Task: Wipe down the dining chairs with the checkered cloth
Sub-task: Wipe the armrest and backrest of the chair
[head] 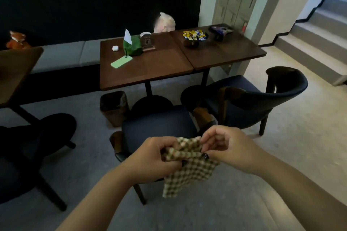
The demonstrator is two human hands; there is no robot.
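Nearest the camera, both hands hold the cloth (189,165) in the air. The left hand (157,155) has its fingers curled round a bunched upper corner. The right hand (229,148) pinches the top edge between thumb and fingertips, its other fingers loosely bent. Between them the cloth is gathered along its top, and the rest hangs down in a loose flap, so its long axis runs roughly top to bottom, slightly slanted toward the lower left.

Directly under and just beyond the hands stands the near chair (159,127), its dark seat facing up and its wooden arms showing at either side. The cloth hangs over the back edge of this chair and, as far as can be told, is not yet touching it. The seat lies forward of and below both hands. The left hand sits a little closer to the middle of the seat, the right nearer the right arm of the chair. The step in hand looks like readying the cloth for a wipe, and this chair seems the likely first target.

A second chair (262,99) stands to the right, well apart from the hands, and a third chair (28,146) is at the left edge.

Farther off are a bin (114,107) on the floor and a tabletop (159,65) with a green phone (121,61) and a tissue box (132,46).
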